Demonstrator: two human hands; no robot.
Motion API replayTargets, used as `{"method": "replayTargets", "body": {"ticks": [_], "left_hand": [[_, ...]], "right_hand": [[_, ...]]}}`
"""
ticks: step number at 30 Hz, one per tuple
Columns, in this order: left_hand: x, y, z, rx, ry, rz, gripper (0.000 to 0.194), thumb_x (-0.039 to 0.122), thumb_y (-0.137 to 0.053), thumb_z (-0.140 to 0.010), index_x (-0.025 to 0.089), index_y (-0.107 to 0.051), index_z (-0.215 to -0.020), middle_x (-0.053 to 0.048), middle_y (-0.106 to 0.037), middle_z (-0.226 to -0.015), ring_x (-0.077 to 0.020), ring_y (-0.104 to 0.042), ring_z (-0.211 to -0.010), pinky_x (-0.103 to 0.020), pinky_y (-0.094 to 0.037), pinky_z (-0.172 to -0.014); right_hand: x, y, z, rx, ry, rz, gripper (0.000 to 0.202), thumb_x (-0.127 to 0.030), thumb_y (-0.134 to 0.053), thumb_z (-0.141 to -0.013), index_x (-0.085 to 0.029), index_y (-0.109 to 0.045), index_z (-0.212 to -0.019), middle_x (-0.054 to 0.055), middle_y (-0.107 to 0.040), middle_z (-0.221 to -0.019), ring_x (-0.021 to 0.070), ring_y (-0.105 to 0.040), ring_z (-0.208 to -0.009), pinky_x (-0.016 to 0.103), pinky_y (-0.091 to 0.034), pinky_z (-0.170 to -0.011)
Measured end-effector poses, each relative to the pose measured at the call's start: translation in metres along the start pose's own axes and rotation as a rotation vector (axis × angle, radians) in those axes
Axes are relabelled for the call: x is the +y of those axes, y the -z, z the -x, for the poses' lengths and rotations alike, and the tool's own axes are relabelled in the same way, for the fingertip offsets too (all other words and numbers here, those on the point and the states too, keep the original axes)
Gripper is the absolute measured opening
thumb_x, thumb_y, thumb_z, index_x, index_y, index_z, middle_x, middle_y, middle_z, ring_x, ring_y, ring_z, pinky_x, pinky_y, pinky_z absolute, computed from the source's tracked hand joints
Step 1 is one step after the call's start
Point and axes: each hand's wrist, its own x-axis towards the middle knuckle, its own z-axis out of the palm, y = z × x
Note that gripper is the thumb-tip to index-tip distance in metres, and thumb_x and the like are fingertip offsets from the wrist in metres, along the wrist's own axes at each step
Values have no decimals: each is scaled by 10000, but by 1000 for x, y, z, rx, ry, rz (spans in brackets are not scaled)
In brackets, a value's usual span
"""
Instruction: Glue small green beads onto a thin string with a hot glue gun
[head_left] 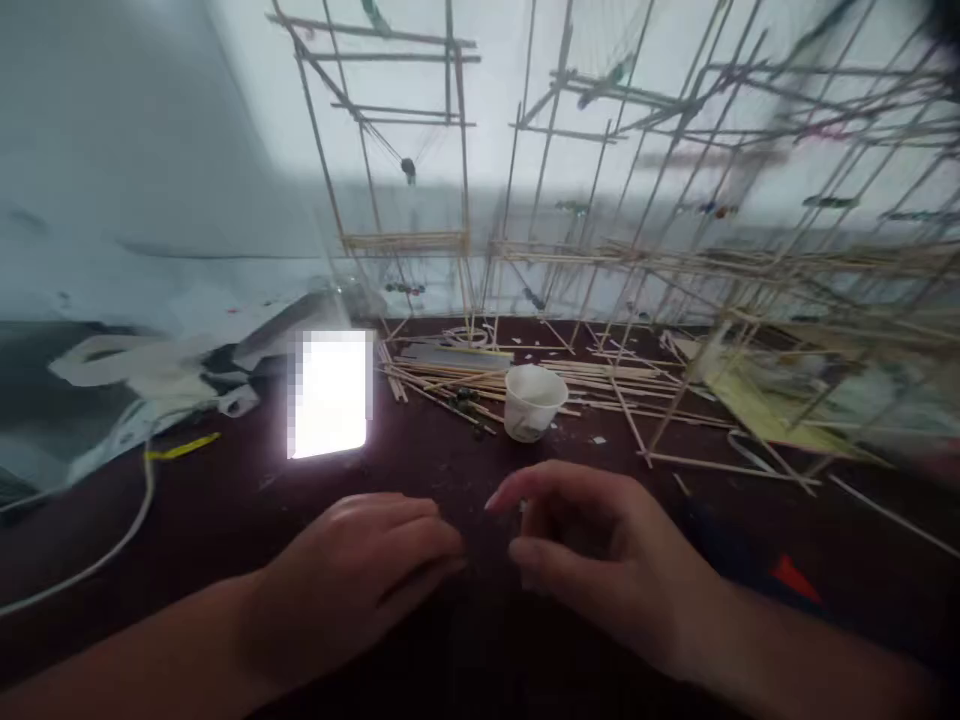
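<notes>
My left hand (375, 550) is closed low over the dark table, its fingers curled and pressed together with the thumb. Whatever it may hold is hidden by the fingers. Facing it, my right hand (607, 560) is open, with a gap between the bent index finger and the thumb and nothing visible in that gap. A white paper cup (534, 402) stands upright just beyond my right hand, touched by neither hand.
Thin wooden sticks (450, 380) lie in a loose pile behind the cup. Stick frames (465, 200) with hanging strings and beads rise along the back. A bright, pixelated screen (332, 395) is at left, near a white cable (146, 500). A yellow sheet (787, 405) lies at right.
</notes>
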Motion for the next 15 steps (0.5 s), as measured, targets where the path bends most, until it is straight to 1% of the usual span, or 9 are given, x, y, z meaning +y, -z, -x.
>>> {"method": "replayTargets", "body": {"ticks": [2, 5, 7, 9, 11, 12, 13, 15], "left_hand": [[3, -1, 2, -14, -19, -28, 487, 378, -334, -1207, 224, -708, -936, 52, -700, -742, -88, -642, -608, -216, -457, -604], [3, -3, 3, -18, -10, -27, 462, 347, -364, -1197, 220, -712, -921, 46, -697, -735, -100, -638, -599, -231, -457, -600], [1, -6, 4, -6, 36, 12, 371, 319, -439, -1173, 225, -719, -949, 48, -721, -774, -99, -664, -632, -221, -469, -619], [-2, -12, 5, 25, 121, 98, 247, 280, -530, -1131, 238, -723, -983, 62, -741, -818, -87, -687, -668, -194, -477, -638], [-4, -18, 6, 56, 213, 210, 152, 246, -609, -1082, 254, -723, -982, 82, -750, -837, -77, -697, -697, -171, -478, -656], [-4, -20, 6, 59, 247, 262, 128, 233, -636, -1061, 261, -725, -975, 90, -754, -841, -76, -702, -712, -166, -481, -669], [-4, -22, 6, 57, 273, 304, 115, 226, -654, -1045, 268, -730, -971, 94, -760, -846, -78, -706, -726, -165, -485, -684], [-1, -24, 6, 38, 302, 358, 110, 217, -670, -1026, 279, -744, -974, 98, -771, -852, -83, -711, -737, -169, -494, -702]], "right_hand": [[4, -1, -1, 14, 11, 89, 357, -387, -673, -804, -178, -779, -1073, -39, -557, -651, 135, -474, -589, 270, -374, -549], [9, -1, -1, 36, 32, 232, 284, -335, -672, -830, -215, -812, -1046, -42, -573, -639, 133, -485, -586, 278, -367, -564], [14, -1, -3, 45, 41, 326, 255, -317, -700, -826, -229, -820, -1034, -35, -612, -665, 141, -512, -613, 290, -390, -598], [18, 0, -4, 71, 42, 386, 328, -326, -749, -799, -228, -813, -1105, -7, -696, -789, 156, -553, -667, 310, -428, -641], [22, 0, -7, 121, 77, 397, 450, -321, -776, -774, -223, -784, -1213, 28, -756, -973, 174, -604, -743, 329, -468, -688], [23, 1, -8, 133, 103, 382, 474, -312, -771, -777, -220, -771, -1242, 37, -764, -1021, 179, -619, -764, 333, -480, -698], [24, 1, -8, 123, 127, 360, 452, -296, -751, -792, -214, -767, -1236, 37, -764, -1017, 178, -627, -769, 332, -486, -699], [23, 1, -9, 65, 148, 314, 350, -257, -704, -823, -200, -772, -1162, 18, -748, -901, 169, -620, -734, 319, -482, -672]]}}
